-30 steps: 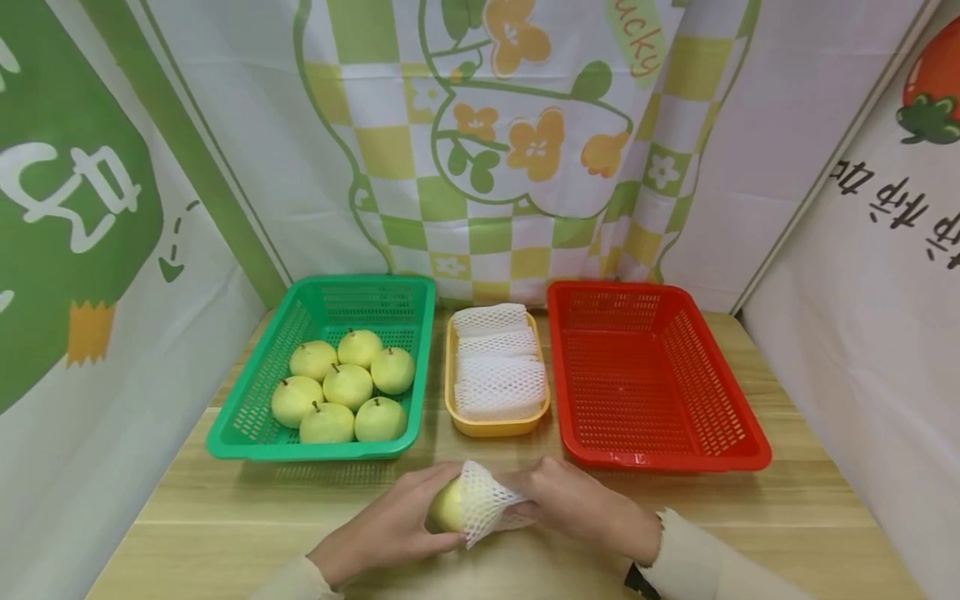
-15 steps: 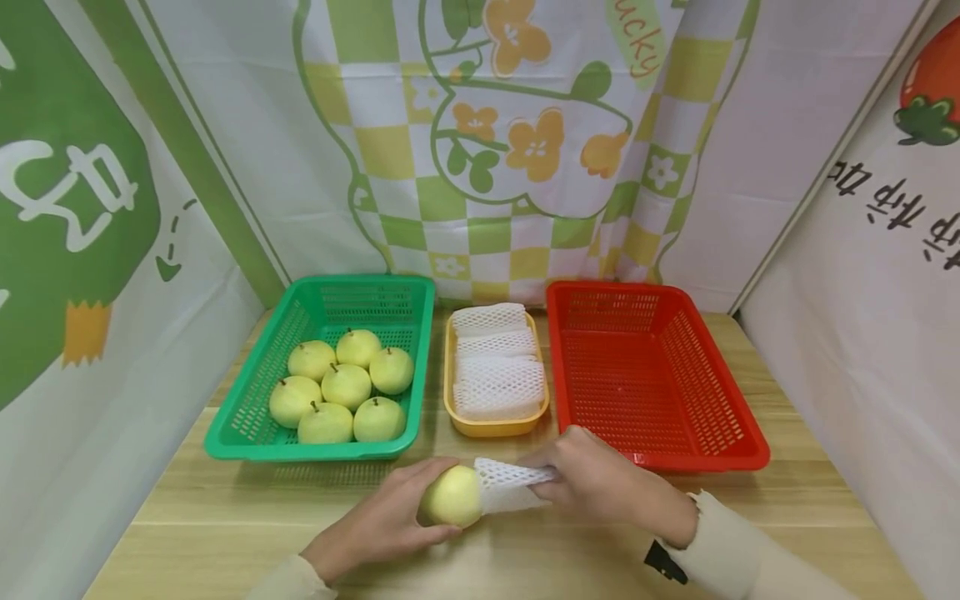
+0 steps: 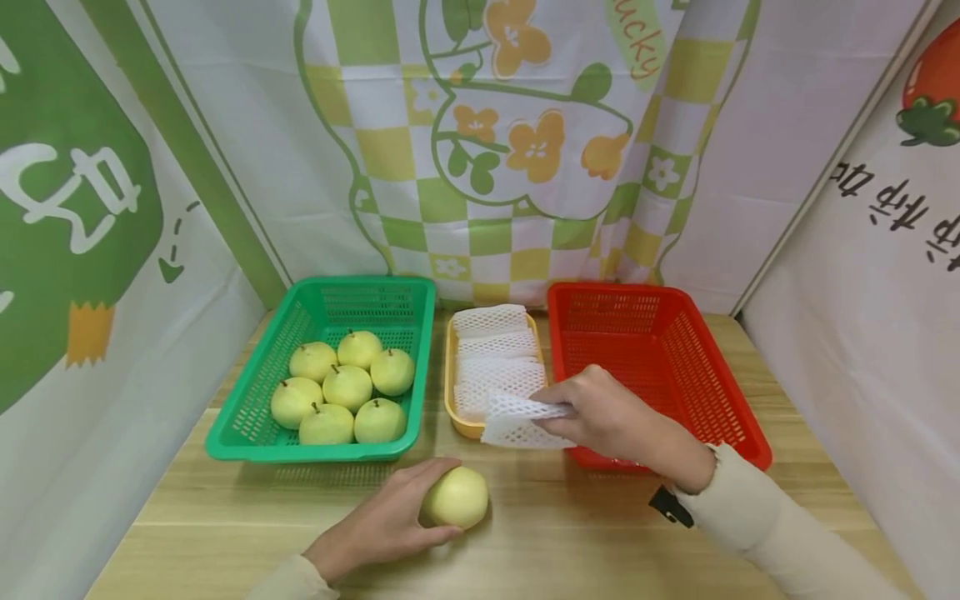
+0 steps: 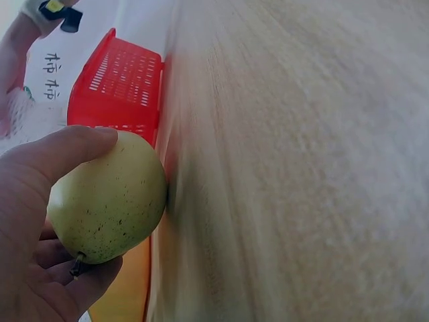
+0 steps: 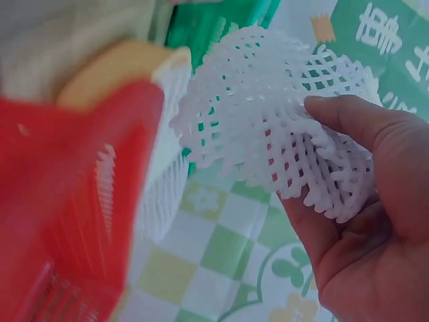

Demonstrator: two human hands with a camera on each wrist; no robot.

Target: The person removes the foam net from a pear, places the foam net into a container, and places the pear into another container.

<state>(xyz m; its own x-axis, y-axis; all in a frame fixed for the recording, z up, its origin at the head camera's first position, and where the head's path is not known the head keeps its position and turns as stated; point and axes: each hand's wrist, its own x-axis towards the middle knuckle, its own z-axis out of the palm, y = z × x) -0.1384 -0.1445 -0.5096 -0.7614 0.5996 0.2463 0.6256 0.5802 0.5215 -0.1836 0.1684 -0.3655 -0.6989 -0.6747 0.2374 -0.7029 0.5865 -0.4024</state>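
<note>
A pale yellow-green pear [image 3: 459,498] sits bare on the table in front of the baskets, its stem showing in the left wrist view. My left hand [image 3: 390,518] grips it from the left, thumb on one side and fingers curled round the other. My right hand [image 3: 600,417] pinches a white foam fruit net [image 3: 525,419] between thumb and fingers. Flattened and off the pear, the net overlaps the front of the yellow tray [image 3: 469,428] in the head view. In the right wrist view the foam net [image 5: 268,114] spreads out from under the thumb.
At the left stands a green basket [image 3: 315,452] with several pears [image 3: 347,388]. More white foam nets [image 3: 491,343] lie in the yellow tray at the middle. A red basket [image 3: 630,367] is at the right, partly behind my right forearm. Printed cloth [image 3: 495,233] hangs behind.
My right hand has pulled the foam net off the pear and carried it up and away toward the yellow tray. The left hand keeps holding the pear in nearly the same place.
</note>
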